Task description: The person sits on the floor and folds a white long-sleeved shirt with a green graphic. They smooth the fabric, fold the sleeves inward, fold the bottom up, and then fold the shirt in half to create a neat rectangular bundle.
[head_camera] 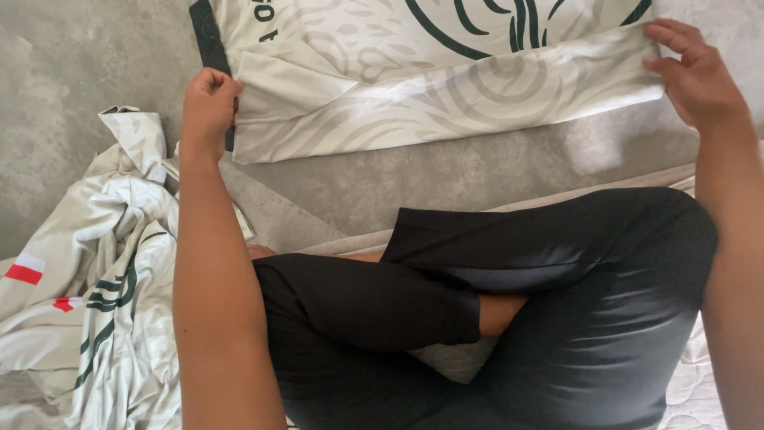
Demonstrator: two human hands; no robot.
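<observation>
White jersey with dark green swirl print is lying spread on the grey floor, its lower hem folded up toward the person. Left hand is gripping the folded edge at its left end, fingers curled tight around the cloth. Right hand is pinching the fold's right end between thumb and fingertips. Crumpled heap of similar shirts is sitting beside the left forearm; crossed legs in black trousers are resting below.

A home, by the look of it: a person sits cross-legged on a quilted white mattress beside a bare grey concrete floor, with pale shirts in a crumpled pile at the left.
</observation>
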